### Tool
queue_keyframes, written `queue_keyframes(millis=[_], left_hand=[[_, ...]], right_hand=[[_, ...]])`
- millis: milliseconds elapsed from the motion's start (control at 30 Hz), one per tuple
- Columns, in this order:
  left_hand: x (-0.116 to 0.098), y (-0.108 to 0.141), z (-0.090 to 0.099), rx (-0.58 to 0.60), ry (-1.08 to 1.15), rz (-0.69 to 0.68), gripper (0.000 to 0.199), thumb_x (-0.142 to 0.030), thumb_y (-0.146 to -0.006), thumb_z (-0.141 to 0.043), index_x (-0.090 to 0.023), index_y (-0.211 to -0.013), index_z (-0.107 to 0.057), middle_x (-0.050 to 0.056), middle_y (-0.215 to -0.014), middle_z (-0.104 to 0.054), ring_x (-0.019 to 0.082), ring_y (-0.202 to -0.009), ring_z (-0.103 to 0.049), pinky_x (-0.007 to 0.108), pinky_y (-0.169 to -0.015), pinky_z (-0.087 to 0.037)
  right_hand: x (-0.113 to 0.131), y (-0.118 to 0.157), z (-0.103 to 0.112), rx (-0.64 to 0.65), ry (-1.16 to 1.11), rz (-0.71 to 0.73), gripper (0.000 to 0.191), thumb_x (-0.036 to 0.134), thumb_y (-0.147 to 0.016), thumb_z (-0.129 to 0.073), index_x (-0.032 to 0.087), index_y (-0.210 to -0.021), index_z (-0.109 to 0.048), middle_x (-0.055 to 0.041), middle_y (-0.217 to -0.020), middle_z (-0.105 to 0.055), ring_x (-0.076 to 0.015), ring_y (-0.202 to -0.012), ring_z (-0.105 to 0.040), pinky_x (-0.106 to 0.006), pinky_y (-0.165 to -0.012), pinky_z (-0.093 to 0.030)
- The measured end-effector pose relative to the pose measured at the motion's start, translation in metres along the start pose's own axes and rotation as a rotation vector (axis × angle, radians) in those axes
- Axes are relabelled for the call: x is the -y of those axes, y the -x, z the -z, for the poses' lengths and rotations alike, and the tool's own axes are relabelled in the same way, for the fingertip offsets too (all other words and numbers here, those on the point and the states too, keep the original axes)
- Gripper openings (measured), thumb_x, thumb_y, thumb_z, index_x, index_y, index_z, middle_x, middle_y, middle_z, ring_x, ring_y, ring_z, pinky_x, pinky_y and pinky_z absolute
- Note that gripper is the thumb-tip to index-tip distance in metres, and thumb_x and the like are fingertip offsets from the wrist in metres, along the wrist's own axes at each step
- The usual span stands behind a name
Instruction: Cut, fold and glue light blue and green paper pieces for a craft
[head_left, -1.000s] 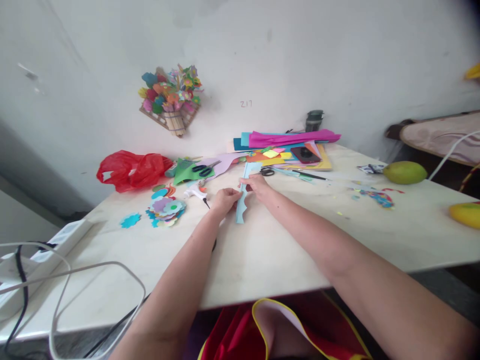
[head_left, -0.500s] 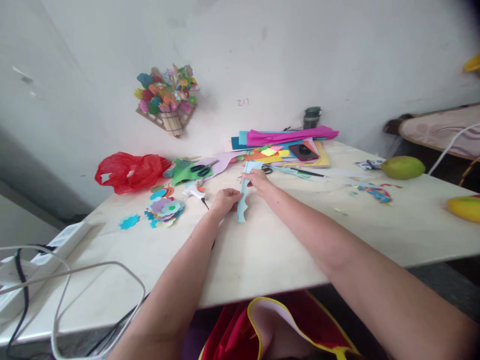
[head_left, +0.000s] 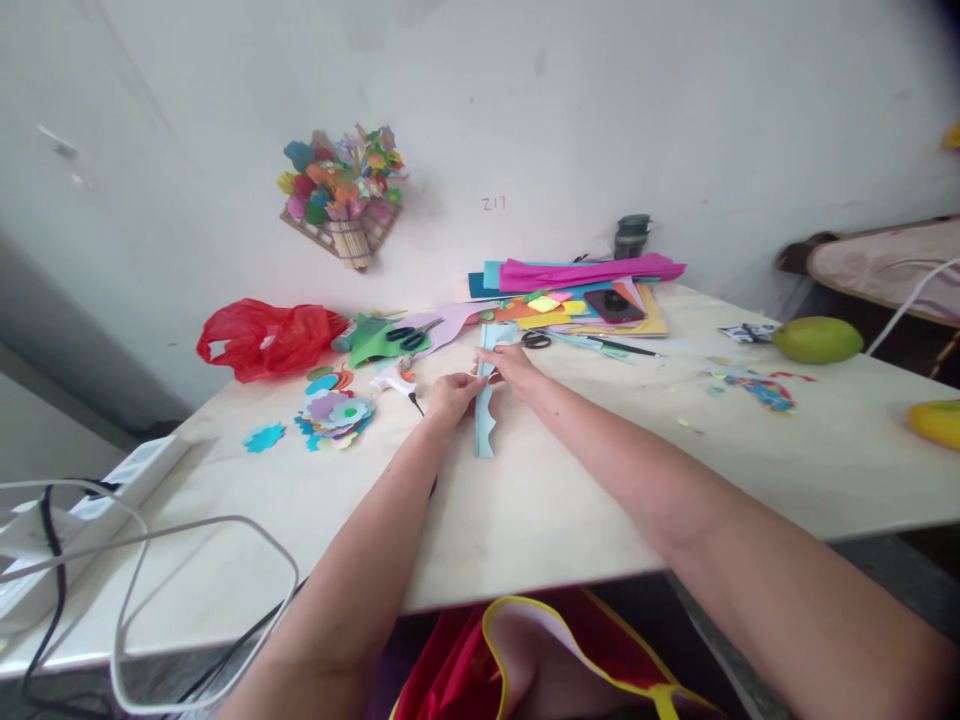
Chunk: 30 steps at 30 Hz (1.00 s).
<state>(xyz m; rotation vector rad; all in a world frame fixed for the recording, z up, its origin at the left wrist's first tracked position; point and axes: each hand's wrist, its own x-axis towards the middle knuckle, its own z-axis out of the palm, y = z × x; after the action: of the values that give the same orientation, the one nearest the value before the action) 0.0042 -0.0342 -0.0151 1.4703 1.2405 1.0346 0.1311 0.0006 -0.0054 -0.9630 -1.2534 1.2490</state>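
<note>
A light blue paper strip (head_left: 484, 425) with a scalloped right edge runs lengthwise away from me over the middle of the table. My left hand (head_left: 454, 398) pinches it from the left, near its middle. Slightly farther along, my right hand (head_left: 508, 364) is closed on the same strip from the right. Part of the strip is hidden behind my fingers. Left of my left hand lies a white glue gun (head_left: 393, 381) with a dark cord. Black-handled scissors (head_left: 535, 340) lie just beyond my right hand.
Paper flower cutouts (head_left: 335, 412) and a red plastic bag (head_left: 266, 335) are at the left. More scissors (head_left: 409, 337) rest on green paper. Coloured sheets (head_left: 585, 270) and a phone (head_left: 613, 305) are at the back. A power strip (head_left: 127, 485) with cables lines the left edge; a green mango (head_left: 817, 340) sits right.
My hands have come closer together on the strip, the right one moving slightly toward me. The strip now stands straighter in view. The whole scene has shifted a little to the right.
</note>
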Motion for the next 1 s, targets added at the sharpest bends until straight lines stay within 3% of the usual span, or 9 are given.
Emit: queue_keyframes(millis=[133, 367, 567, 867, 1000], left_hand=[[0.0, 0.002, 0.001, 0.063, -0.001, 0.025, 0.022, -0.037, -0.069, -0.062, -0.016, -0.068, -0.056, 0.001, -0.053, -0.061, 0.011, -0.043, -0.055, 0.02, -0.042, -0.04], [-0.005, 0.005, -0.003, 0.086, -0.003, 0.072, 0.02, -0.032, -0.07, -0.062, -0.015, -0.064, -0.052, 0.001, -0.051, -0.06, 0.012, -0.042, -0.055, 0.022, -0.042, -0.041], [-0.004, 0.006, -0.001, 0.105, 0.076, 0.075, 0.021, -0.033, -0.069, -0.063, -0.015, -0.066, -0.054, 0.001, -0.051, -0.061, 0.013, -0.044, -0.056, 0.023, -0.043, -0.042], [-0.005, 0.007, 0.0, 0.19, 0.118, 0.089, 0.025, -0.036, -0.064, -0.067, -0.015, -0.071, -0.055, 0.002, -0.053, -0.062, 0.014, -0.045, -0.058, 0.024, -0.045, -0.044], [-0.002, 0.005, 0.0, 0.178, 0.098, 0.08, 0.025, -0.036, -0.065, -0.067, -0.014, -0.07, -0.056, 0.002, -0.053, -0.062, 0.013, -0.045, -0.058, 0.023, -0.044, -0.043]], right_hand=[[-0.001, -0.002, 0.001, -0.082, -0.048, -0.009, 0.016, 0.029, -0.07, -0.062, 0.014, -0.066, -0.06, -0.0013, -0.056, -0.063, -0.0088, -0.049, -0.056, -0.019, -0.047, -0.04], [0.001, 0.0, -0.002, -0.18, -0.045, -0.028, 0.017, 0.018, -0.069, -0.063, 0.013, -0.055, -0.055, 0.0001, -0.044, -0.058, -0.0089, -0.043, -0.054, -0.02, -0.048, -0.042], [0.003, -0.003, 0.008, -0.063, -0.097, -0.085, 0.017, 0.029, -0.072, -0.062, 0.013, -0.066, -0.06, -0.0024, -0.057, -0.065, -0.0097, -0.048, -0.058, -0.02, -0.047, -0.043], [0.001, -0.009, 0.008, -0.221, -0.102, -0.013, 0.013, 0.02, -0.07, -0.063, 0.013, -0.061, -0.057, -0.0006, -0.05, -0.061, -0.0104, -0.046, -0.056, -0.022, -0.049, -0.045], [0.001, -0.012, 0.015, -0.126, -0.087, -0.058, 0.016, 0.027, -0.072, -0.063, 0.014, -0.064, -0.057, -0.0022, -0.054, -0.063, -0.0104, -0.047, -0.056, -0.021, -0.047, -0.044]])
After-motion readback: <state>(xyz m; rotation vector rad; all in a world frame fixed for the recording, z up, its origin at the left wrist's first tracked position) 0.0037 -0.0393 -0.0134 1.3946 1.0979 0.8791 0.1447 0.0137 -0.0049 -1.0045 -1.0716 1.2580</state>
